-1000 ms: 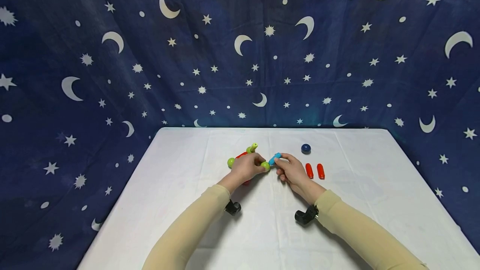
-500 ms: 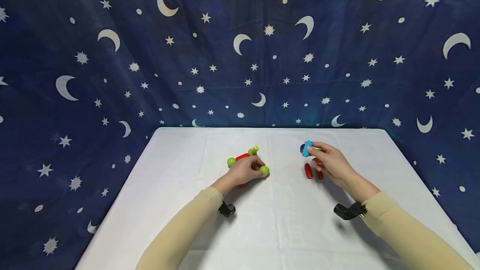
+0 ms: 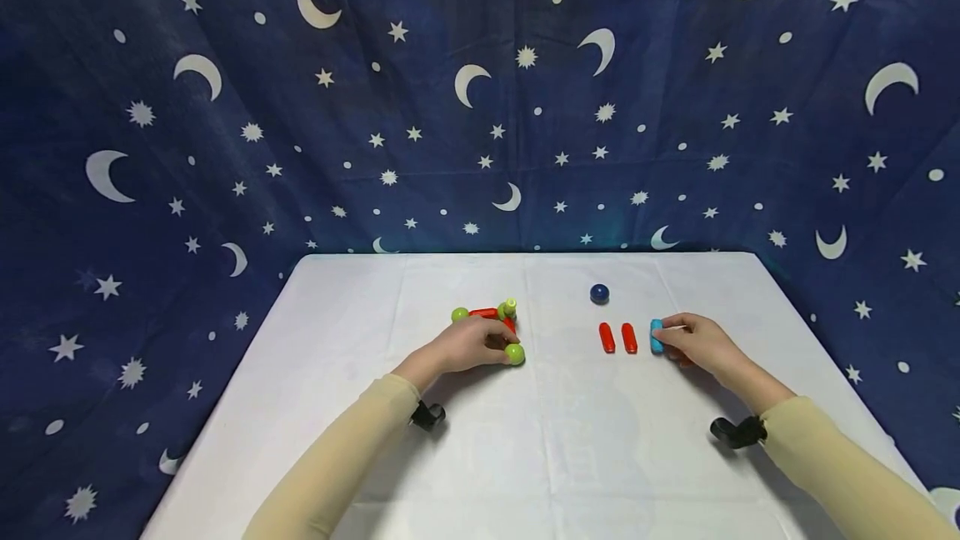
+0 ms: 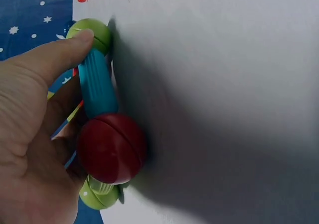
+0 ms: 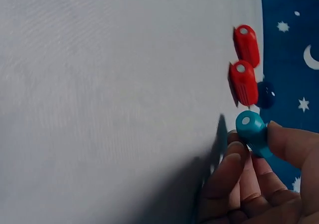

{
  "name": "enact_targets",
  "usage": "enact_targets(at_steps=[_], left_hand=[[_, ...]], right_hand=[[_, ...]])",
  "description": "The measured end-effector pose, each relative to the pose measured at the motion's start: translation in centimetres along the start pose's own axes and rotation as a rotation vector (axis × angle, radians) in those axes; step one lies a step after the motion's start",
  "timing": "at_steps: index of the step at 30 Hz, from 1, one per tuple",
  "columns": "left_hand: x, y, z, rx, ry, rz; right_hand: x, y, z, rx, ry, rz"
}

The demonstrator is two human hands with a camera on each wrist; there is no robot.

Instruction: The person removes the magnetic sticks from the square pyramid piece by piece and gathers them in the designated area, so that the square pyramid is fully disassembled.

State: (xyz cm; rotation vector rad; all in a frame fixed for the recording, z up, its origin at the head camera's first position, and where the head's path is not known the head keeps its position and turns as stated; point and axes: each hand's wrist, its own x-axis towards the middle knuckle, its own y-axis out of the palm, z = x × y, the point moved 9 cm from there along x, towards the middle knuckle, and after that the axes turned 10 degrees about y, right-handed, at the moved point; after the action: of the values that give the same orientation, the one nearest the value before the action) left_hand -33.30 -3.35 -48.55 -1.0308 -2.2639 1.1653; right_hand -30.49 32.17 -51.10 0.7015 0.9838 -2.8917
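The right wrist view shows the thumb and curled fingers of your right hand [image 3: 701, 346] clamped on the blue rod [image 5: 256, 136], parted only by its thickness. You pinch its sides, which leaves one end exposed and presumably gives you good control of its angle; whether it touches the worktop [image 3: 600, 440] you cannot tell. Your left hand [image 3: 457, 347] has its thumb on the green ball [image 4: 89, 32], its other fingers curled behind the joined frame, a hold that seems to keep the piece steady. From that ball, the turquoise rod [image 4: 98, 87] runs to the red ball [image 4: 112, 148]. Farther out, the head view puts your blue rod just beside the nearer red rod [image 3: 629, 338], with the farther red rod [image 3: 607, 337] next along; roughly parallel and apart, they look sorted into a row. The navy ball [image 3: 599, 294] sits beyond them, on its own.
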Motion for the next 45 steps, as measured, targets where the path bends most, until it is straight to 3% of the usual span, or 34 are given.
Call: enact_targets(at_steps=[16, 21, 26, 30, 35, 40, 45], left_hand=[[-0.6, 0.1, 0.0, 0.068, 0.099, 0.044], [-0.8, 0.2, -0.1, 0.068, 0.111, 0.060], [-1.2, 0.3, -0.4, 0.054, 0.108, 0.073], [-1.3, 0.8, -0.8, 0.033, 0.127, 0.096], [-1.6, 1.3, -1.1, 0.025, 0.145, 0.125], [-1.7, 1.3, -1.3, 0.033, 0.153, 0.128], [-1.6, 1.5, -1.6, 0.034, 0.172, 0.130]], right_hand=[[0.6, 1.3, 0.9, -0.091, -0.021, -0.049], [0.2, 0.5, 1.3, -0.097, -0.036, -0.088], [-0.6, -1.1, 3.4, -0.075, -0.128, -0.181], [-1.2, -0.7, 5.9, -0.035, -0.218, -0.181], [-1.7, 2.5, 9.0, 0.001, -0.337, -0.113], [-2.1, 7.9, 12.4, -0.002, -0.456, -0.012], [-2.0, 12.8, 14.8, -0.007, -0.501, 0.116]])
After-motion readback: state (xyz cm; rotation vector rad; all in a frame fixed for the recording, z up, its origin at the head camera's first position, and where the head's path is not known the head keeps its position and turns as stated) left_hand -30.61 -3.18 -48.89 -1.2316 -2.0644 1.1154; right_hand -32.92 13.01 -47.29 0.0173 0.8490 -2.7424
